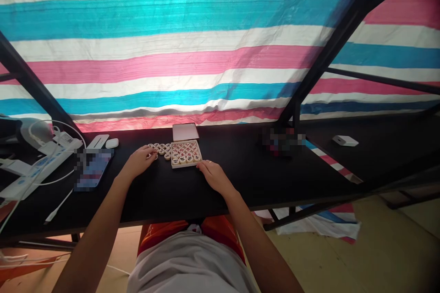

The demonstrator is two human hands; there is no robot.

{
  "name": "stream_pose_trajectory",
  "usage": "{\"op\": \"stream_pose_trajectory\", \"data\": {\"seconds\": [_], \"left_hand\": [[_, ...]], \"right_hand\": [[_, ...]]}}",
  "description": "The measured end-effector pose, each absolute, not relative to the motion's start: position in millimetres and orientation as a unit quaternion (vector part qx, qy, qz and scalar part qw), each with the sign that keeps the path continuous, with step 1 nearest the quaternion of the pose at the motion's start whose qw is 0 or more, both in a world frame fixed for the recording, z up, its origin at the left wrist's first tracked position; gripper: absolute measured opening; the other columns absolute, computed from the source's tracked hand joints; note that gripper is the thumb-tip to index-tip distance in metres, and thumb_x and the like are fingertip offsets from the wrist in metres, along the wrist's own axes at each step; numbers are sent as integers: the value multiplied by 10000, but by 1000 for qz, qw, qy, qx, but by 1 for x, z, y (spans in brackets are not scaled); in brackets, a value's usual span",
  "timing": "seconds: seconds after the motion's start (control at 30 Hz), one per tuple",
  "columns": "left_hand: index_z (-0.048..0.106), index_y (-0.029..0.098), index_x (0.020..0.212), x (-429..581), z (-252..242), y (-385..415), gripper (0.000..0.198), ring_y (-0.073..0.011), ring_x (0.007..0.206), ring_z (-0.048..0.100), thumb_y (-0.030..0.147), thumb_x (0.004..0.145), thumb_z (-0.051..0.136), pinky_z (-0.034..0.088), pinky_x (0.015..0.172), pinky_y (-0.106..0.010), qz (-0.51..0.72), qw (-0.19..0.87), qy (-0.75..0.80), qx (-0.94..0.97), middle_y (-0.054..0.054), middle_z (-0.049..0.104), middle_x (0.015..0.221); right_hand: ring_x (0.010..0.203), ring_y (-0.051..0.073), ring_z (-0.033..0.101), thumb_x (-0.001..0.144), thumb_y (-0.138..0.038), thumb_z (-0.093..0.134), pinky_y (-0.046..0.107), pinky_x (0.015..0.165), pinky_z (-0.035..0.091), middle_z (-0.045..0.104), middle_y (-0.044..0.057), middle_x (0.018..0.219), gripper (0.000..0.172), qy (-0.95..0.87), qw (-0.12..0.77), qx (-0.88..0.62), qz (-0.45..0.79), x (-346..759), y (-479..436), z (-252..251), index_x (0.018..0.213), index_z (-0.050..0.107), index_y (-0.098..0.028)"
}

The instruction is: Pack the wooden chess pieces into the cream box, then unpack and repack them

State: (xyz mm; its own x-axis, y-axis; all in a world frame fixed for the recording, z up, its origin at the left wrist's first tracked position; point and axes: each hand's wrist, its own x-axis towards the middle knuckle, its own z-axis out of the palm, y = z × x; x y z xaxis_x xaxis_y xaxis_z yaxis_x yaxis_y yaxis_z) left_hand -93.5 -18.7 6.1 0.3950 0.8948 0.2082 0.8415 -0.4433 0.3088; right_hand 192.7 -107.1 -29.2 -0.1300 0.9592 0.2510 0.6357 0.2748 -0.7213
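A shallow pale box [186,164] full of round wooden game pieces with red and black marks lies on the black table [240,169]. Its lid [185,131] lies just behind it. Several loose pieces [162,149] sit in rows to the left of the box. My left hand [140,160] rests on the table at those loose pieces, fingers curled around one at its fingertips. My right hand [213,175] lies on the table by the box's front right corner, fingers touching the box edge, holding nothing I can make out.
At the left lie a white power strip [37,167] with cables, a blurred phone-sized object [92,167], a white mouse [112,143] and a flat white device [97,141]. A blurred item [282,139] and a small white box [345,140] sit at the right. Black frame poles and a striped tarp stand behind.
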Motion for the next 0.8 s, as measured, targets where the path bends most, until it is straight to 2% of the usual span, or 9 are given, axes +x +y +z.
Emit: {"op": "stream_pose_trajectory", "data": {"seconds": [0.23,0.37,0.53,0.8], "left_hand": [[647,223,930,-93,2,-18,301,-206,879,587,421,843,436,438,720,-282,143,79,528,834,-36,629,948],[656,230,935,-95,3,-18,336,-212,897,582,491,813,482,435,747,-284,144,86,523,836,-36,634,948],[664,234,943,-103,5,-16,390,-209,867,585,554,759,537,442,756,-290,151,114,521,833,-30,630,942],[686,228,896,-101,1,-13,348,-213,838,593,510,789,511,459,740,-289,128,118,480,860,-41,649,882]], "right_hand": [[802,169,579,976,-357,251,280,757,413,626,31,813,393,-697,367,-564,248,193,-109,-25,868,595,-200],[786,168,576,965,-292,277,280,748,412,621,17,800,309,-699,353,-572,244,193,-107,-28,918,572,-213],[846,178,585,898,-223,419,294,784,422,636,31,888,170,-718,346,-561,222,194,-106,-33,960,577,-213],[867,186,588,873,-220,453,306,789,429,636,50,911,162,-733,336,-554,207,193,-107,-32,915,608,-201]]}}
